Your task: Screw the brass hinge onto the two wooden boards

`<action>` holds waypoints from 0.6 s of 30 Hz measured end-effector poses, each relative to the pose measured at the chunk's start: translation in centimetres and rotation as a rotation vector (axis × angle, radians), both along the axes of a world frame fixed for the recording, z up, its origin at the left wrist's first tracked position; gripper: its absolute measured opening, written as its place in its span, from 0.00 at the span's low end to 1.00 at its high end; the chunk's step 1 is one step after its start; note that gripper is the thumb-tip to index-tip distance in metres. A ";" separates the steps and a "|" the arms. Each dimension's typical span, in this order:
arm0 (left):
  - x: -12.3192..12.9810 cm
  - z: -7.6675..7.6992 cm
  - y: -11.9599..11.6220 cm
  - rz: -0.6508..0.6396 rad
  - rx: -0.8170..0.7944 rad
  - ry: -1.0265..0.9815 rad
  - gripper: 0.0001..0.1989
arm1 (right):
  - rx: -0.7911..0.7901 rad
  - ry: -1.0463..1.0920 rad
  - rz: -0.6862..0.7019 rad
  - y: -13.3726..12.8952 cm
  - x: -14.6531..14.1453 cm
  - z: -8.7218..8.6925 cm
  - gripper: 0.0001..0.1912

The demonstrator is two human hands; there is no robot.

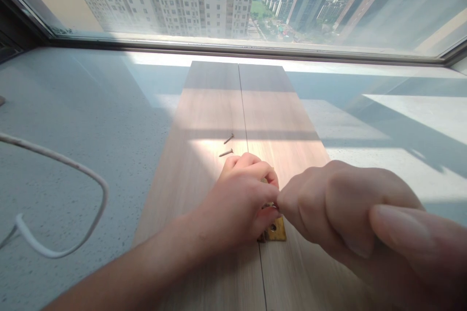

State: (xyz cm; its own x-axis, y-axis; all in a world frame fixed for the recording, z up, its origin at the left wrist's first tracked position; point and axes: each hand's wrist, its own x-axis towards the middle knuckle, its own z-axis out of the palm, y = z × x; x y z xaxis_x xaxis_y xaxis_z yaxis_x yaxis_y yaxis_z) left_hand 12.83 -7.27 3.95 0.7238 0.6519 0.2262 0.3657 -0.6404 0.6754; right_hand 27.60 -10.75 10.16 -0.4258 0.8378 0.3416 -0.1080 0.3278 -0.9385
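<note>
A brass-coloured hinge [278, 231] lies over the seam between two wooden boards [211, 112], and a screw hole shows in its near corner. My left hand [244, 189] rests over the hinge, its fingers curled and thumb and fingertips pinched together; what they grip is mostly hidden. My right hand [339, 209] is closed in a fist just to the right, its knuckles meeting the left fingertips. Whatever the fist holds is covered by the fingers. Beyond the left hand, two loose screws [226, 153] lie on the left board.
The boards lie on a pale speckled counter [91, 107] below a window [204, 0] with tall buildings outside. A white cable [98, 204] loops across the counter at left. Sunlight and shadow bands cross the surface.
</note>
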 end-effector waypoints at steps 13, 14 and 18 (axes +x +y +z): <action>0.1 0.3 -0.1 0.005 0.004 0.003 0.11 | -0.061 -0.008 -0.001 0.3 0.4 -0.1 0.18; 0.2 0.3 -0.1 0.003 0.007 0.001 0.11 | -0.065 -0.009 -0.002 0.3 0.4 -0.1 0.18; 0.1 0.2 -0.1 0.005 0.011 -0.005 0.11 | -0.065 -0.006 0.006 0.5 0.3 -0.3 0.19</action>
